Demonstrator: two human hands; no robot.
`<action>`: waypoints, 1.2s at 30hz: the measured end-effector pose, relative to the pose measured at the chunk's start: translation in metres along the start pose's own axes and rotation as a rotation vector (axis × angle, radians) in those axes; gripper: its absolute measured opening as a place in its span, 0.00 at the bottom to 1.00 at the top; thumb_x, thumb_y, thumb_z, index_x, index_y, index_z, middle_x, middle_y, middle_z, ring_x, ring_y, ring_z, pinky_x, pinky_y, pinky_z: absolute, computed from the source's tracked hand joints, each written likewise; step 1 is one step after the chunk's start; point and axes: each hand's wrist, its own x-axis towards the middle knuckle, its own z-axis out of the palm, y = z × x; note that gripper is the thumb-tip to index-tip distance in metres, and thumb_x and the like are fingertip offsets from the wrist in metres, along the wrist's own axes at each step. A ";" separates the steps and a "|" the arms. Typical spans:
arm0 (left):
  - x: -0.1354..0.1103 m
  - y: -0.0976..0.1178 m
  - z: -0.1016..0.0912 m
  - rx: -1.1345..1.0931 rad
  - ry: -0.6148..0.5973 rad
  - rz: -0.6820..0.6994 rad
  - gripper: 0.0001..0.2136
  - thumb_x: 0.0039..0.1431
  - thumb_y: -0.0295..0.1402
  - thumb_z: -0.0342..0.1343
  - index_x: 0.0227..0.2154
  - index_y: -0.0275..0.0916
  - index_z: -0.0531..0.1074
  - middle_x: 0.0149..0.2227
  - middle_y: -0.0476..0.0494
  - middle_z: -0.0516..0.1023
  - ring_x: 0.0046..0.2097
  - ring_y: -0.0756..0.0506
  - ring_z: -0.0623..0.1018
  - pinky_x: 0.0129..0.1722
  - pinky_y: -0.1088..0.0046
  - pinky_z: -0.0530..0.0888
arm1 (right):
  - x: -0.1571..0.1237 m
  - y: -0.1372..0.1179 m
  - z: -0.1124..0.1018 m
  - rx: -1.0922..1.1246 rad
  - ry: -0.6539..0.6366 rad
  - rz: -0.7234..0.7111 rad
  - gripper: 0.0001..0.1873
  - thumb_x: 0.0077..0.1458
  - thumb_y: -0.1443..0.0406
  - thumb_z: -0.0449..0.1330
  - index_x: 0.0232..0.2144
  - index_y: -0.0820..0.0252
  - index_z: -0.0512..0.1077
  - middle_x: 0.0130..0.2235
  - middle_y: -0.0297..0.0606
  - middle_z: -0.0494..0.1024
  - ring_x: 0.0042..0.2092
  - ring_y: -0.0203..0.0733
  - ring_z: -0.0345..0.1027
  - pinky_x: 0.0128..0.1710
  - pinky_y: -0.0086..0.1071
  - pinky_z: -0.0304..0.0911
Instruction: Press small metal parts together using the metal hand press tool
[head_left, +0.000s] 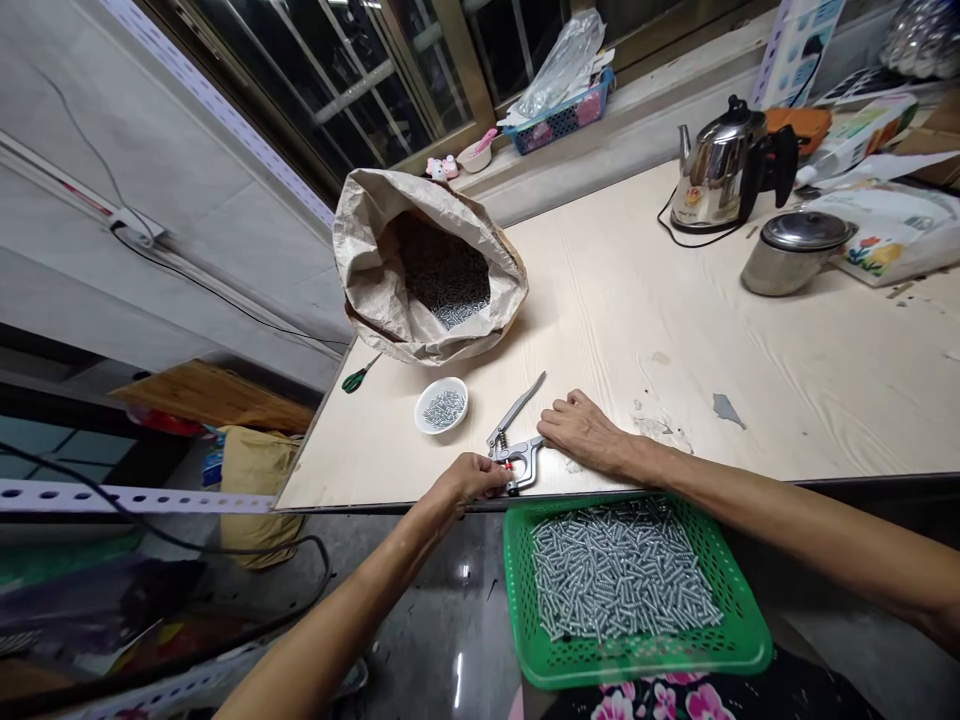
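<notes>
A metal plier-like hand press (516, 440) lies near the front edge of the pale wooden table (675, 330), its long handle raised toward the back. My left hand (469, 480) pinches something small at the tool's jaw; what it holds is too small to name. My right hand (581, 430) rests on the tool's right side with its fingers curled on it. Just behind the tool stands a small white bowl (442, 405) of small screws. A green plastic basket (637, 590) full of screws sits below the table edge, on my lap.
A large paper sack (424, 265) of screws stands open at the table's back left, green-handled scissors (360, 376) beside it. At the back right are a steel kettle (720, 165), a lidded steel pot (791, 252) and packets. Cables run along the floor at left.
</notes>
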 end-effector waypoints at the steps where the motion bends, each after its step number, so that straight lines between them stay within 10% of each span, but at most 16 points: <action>1: 0.000 0.000 0.000 -0.003 0.002 -0.006 0.20 0.34 0.48 0.66 0.12 0.36 0.67 0.13 0.52 0.65 0.19 0.54 0.60 0.22 0.76 0.54 | -0.001 -0.001 -0.002 0.002 -0.009 0.007 0.07 0.64 0.67 0.54 0.32 0.59 0.67 0.33 0.35 0.72 0.35 0.42 0.57 0.36 0.37 0.44; 5: -0.001 0.001 0.001 -0.026 0.013 -0.016 0.19 0.33 0.47 0.67 0.13 0.35 0.69 0.14 0.52 0.66 0.19 0.55 0.59 0.22 0.76 0.54 | -0.003 0.005 -0.010 0.078 -0.032 0.050 0.08 0.60 0.60 0.59 0.34 0.59 0.68 0.38 0.38 0.73 0.39 0.45 0.60 0.40 0.39 0.50; 12: -0.004 0.005 0.002 -0.028 0.014 -0.021 0.21 0.31 0.49 0.66 0.14 0.36 0.69 0.13 0.53 0.64 0.19 0.55 0.57 0.21 0.75 0.52 | 0.016 0.053 -0.009 0.167 -0.108 0.016 0.51 0.37 0.40 0.67 0.56 0.65 0.61 0.57 0.56 0.62 0.55 0.63 0.54 0.48 0.51 0.54; 24: -0.009 0.006 0.004 0.201 0.067 -0.028 0.20 0.44 0.48 0.61 0.14 0.36 0.66 0.15 0.53 0.62 0.21 0.53 0.59 0.24 0.75 0.54 | 0.039 0.044 -0.034 0.064 -0.442 0.029 0.28 0.45 0.45 0.66 0.36 0.62 0.71 0.42 0.43 0.70 0.44 0.50 0.58 0.38 0.39 0.52; 29: -0.015 0.019 0.022 0.706 0.482 0.449 0.10 0.56 0.38 0.56 0.34 0.35 0.74 0.35 0.42 0.74 0.38 0.45 0.72 0.37 0.71 0.67 | 0.032 0.034 -0.038 0.026 -0.411 0.033 0.23 0.49 0.49 0.66 0.35 0.63 0.72 0.41 0.43 0.71 0.44 0.49 0.59 0.38 0.38 0.52; 36: 0.017 0.045 0.039 0.913 0.286 0.699 0.23 0.55 0.32 0.59 0.53 0.36 0.63 0.52 0.36 0.69 0.52 0.39 0.67 0.51 0.60 0.67 | 0.021 0.026 -0.036 0.026 -0.340 0.050 0.21 0.48 0.53 0.68 0.36 0.63 0.72 0.40 0.44 0.72 0.43 0.49 0.61 0.38 0.37 0.54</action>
